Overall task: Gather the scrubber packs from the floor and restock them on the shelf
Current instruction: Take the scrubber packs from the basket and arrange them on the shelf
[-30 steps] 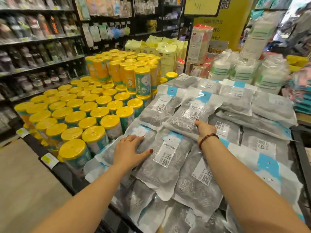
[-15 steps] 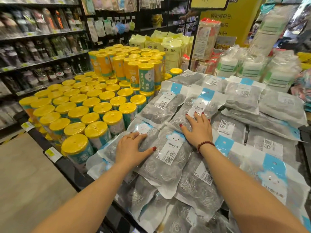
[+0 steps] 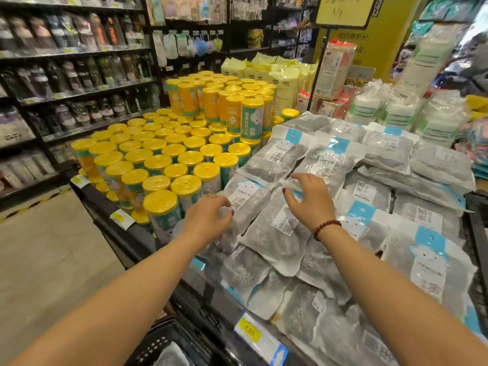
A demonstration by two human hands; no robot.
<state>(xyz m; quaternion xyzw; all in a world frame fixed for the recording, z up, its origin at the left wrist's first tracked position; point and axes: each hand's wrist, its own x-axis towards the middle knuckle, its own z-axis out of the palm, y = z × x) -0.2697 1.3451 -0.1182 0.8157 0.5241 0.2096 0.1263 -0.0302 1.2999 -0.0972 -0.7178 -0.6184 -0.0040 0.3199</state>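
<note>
The dark display shelf point(image 3: 124, 233) runs from the left aisle toward the lower right, its front rail carrying yellow price tags point(image 3: 248, 332). On its left part stand yellow-lidded canisters point(image 3: 161, 202) packed close in rows, with a taller stacked group point(image 3: 232, 104) behind them. On its right part lie the scrubber packs point(image 3: 274, 231), clear bags of grey scouring balls with blue-and-white headers, overlapping one another in loose layers right beside the canisters, some overhanging the front rail
</note>
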